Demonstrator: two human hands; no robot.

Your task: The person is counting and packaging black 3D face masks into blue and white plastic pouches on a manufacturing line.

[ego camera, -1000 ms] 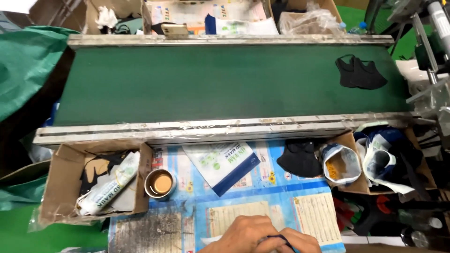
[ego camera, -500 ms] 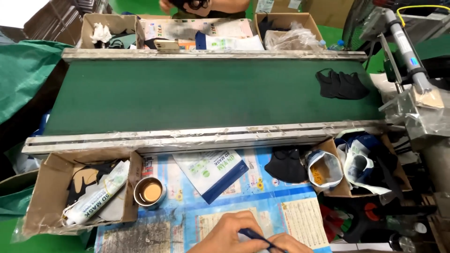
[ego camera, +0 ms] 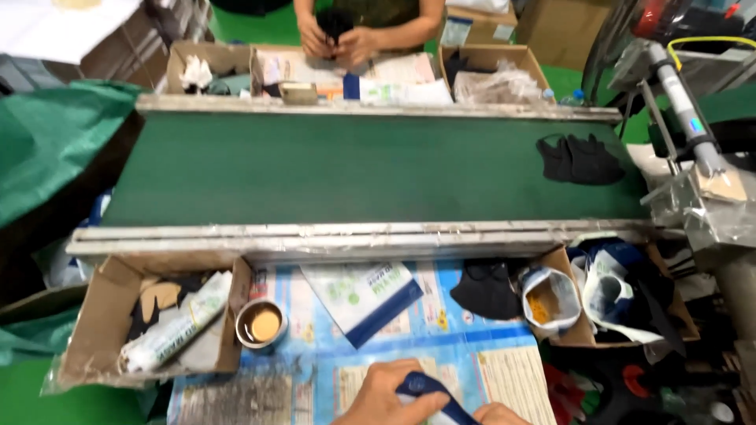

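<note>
Dark-blue pouch (ego camera: pixel 429 393) pinched between both hands (ego camera: pixel 409 397), fingers curled.

Dark blue pen-like item (ego camera: pixel 429 391), tilted, held at bottom edge, partly hidden.

White flat pouch with a dark blue corner and green print (ego camera: pixel 364 299) lies near-centre on the tabletop, tilted. Under it, blue-and-cream printed sheets (ego camera: pixel 480 358) cover the near surface. Near left: open brown cardboard box (ego camera: pixel 94 330) with a white tube-shaped pack with green print (ego camera: pixel 175 329) lying diagonally in it. Just right of the box, a small round open tin (ego camera: pixel 261 324). Near right: another cardboard box (ego camera: pixel 579 334) holding an opened white bag with yellow contents (ego camera: pixel 549 299) and a white-blue plastic bag (ego camera: pixel 606 287). Far side of the belt: three open cardboard boxes (ego camera: pixel 488 59) and white-green flat packs (ego camera: pixel 405 93).
</note>
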